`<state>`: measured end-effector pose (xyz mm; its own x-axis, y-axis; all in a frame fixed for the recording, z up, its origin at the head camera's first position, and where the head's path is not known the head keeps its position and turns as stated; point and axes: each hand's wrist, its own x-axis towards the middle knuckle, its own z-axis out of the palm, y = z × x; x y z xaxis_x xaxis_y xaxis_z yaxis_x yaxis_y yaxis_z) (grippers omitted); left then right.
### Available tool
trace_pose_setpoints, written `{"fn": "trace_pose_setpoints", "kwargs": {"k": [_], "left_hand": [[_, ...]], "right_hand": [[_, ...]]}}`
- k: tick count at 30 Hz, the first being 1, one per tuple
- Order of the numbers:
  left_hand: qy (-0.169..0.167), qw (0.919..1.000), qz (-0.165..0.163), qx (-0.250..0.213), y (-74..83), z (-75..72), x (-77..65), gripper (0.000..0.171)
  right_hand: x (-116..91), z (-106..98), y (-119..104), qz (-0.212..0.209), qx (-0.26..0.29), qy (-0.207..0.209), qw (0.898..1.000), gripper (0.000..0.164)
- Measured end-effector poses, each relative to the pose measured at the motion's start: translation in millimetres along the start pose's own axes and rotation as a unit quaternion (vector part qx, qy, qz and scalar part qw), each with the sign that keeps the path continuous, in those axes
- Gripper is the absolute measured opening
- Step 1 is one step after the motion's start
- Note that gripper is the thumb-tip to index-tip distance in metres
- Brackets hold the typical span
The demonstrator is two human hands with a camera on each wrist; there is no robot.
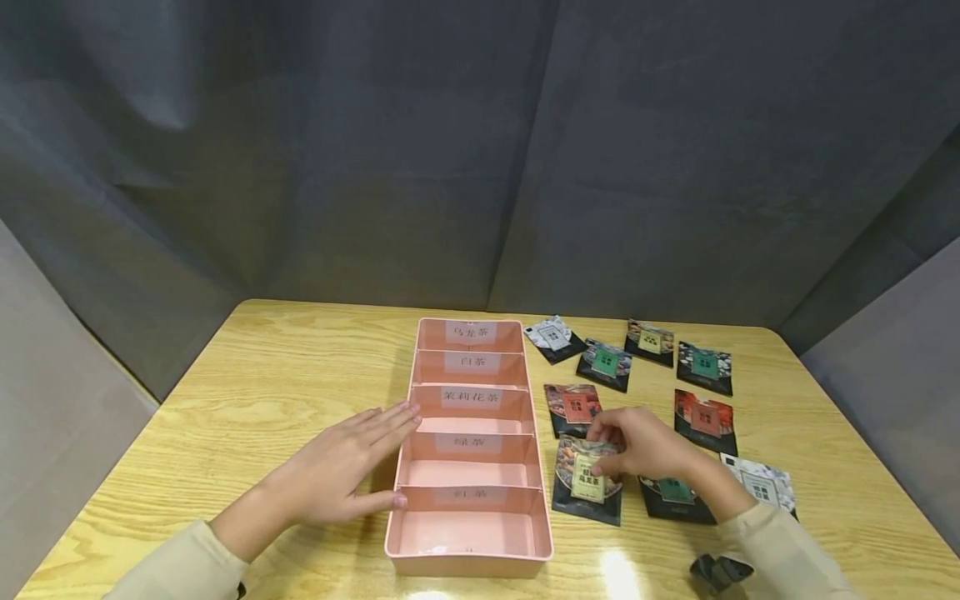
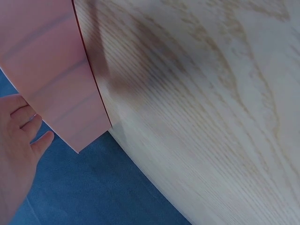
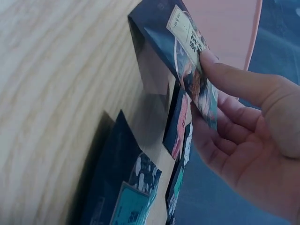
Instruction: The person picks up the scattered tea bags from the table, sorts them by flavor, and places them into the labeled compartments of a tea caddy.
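Note:
My right hand (image 1: 648,446) pinches an oolong tea packet (image 1: 587,487), black with a patterned top and a yellow label, between thumb and fingers. Seen from the right wrist, this packet (image 3: 157,26) is tilted, with a gap under its edge. It is just right of a long pink box (image 1: 471,567) split into several compartments with Chinese tea labels on their dividers. My left hand (image 1: 341,467), fingers extended, rests against the box's left side, fingertips at the rim. The left wrist view catches the pink side wall (image 2: 61,79) and part of that hand (image 2: 18,140).
More tea packets lie right of the box: two red-labelled ones (image 1: 576,410) (image 1: 705,419), several green-labelled ones (image 1: 606,362), white ones (image 1: 553,336) and a yellow-labelled one (image 1: 650,342). A small black object (image 1: 720,573) is near the right sleeve. A dark curtain (image 1: 480,167) hangs behind the table.

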<state>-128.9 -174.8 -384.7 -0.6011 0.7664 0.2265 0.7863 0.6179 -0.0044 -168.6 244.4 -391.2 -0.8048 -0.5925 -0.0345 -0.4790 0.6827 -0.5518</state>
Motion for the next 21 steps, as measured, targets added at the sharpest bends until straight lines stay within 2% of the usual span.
{"fn": "trace_pose_setpoints", "kwargs": {"k": [10, 15, 21], "left_hand": [[-0.003, 1.0, -0.002, -0.001, -0.1, 0.7, -0.3, 0.082], [-0.002, 1.0, -0.002, 0.0, 0.3, 0.8, -0.5, 0.083], [-0.007, 0.9999, -0.008, -0.001, 0.8, -0.5, -0.6, 0.084]], "right_hand": [[2.5, -6.0, 3.8, 0.028, 0.073, -0.029, 0.997, 0.026], [3.8, -8.6, 5.5, 0.059, 0.133, -0.052, 0.988, 0.026], [5.7, -13.3, 6.0, 0.074, 0.192, -0.069, 0.976, 0.026]]}}
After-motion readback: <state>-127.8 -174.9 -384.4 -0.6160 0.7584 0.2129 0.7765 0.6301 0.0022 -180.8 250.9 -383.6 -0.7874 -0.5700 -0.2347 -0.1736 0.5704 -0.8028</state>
